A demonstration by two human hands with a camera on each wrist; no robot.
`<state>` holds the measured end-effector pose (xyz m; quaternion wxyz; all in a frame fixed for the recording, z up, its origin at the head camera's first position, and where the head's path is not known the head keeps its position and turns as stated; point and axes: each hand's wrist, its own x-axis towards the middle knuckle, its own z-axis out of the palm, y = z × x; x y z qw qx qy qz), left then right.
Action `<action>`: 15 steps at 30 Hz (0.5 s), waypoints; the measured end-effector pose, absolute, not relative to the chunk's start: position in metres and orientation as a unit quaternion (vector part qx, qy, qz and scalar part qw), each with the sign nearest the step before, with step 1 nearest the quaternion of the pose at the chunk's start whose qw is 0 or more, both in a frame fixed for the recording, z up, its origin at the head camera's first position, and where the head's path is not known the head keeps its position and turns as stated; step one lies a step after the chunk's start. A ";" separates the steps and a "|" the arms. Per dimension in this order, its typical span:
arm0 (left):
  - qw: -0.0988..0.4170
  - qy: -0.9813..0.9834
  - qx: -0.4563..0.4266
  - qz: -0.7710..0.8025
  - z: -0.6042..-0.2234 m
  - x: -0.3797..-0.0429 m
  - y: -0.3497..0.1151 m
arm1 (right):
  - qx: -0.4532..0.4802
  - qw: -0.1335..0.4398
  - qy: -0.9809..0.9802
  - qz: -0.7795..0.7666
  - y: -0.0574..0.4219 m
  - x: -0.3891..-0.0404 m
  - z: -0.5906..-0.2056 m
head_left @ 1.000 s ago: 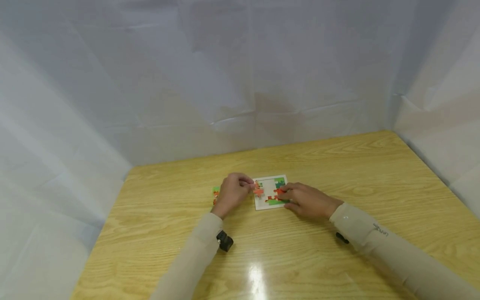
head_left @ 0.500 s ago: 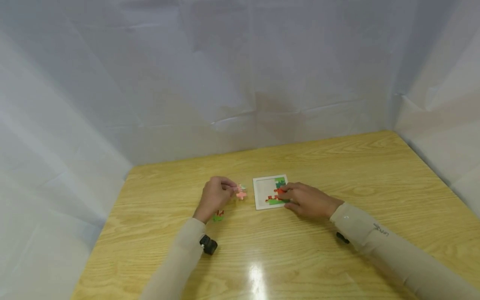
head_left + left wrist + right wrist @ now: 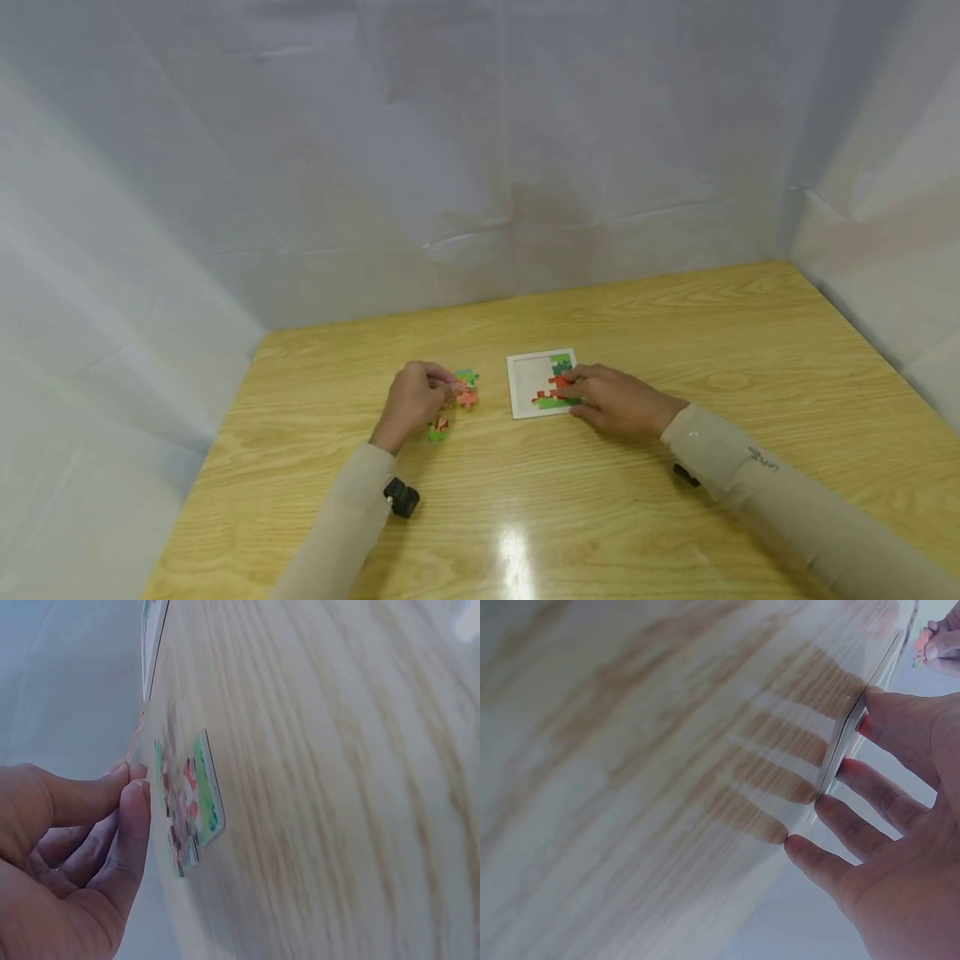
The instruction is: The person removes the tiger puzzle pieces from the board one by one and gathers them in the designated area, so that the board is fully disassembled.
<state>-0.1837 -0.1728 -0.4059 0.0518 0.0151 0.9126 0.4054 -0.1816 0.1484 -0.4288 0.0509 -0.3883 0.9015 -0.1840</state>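
Watching remotely, I saw the left hand [image 3: 412, 400] pinching | loose pieces [image 3: 438, 432] lay on the table [image 3: 600, 517] beside it | the pinched puzzle piece [image 3: 467, 400], left of the tray [image 3: 531, 377], looked light, stiff, best held by its edges | right hand [image 3: 617, 400] touched the tray, fingers nearly straight.

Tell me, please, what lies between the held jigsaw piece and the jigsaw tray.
In the head view, bare wooden tabletop separates the jigsaw piece from the jigsaw tray.

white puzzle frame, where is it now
In the head view, the white puzzle frame lies on the table just right of centre, the right hand touching its right side.
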 end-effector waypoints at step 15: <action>0.051 0.918 0.022 0.393 -0.409 -0.180 -0.176 | -0.391 0.049 0.899 -0.190 0.149 -0.182 -0.429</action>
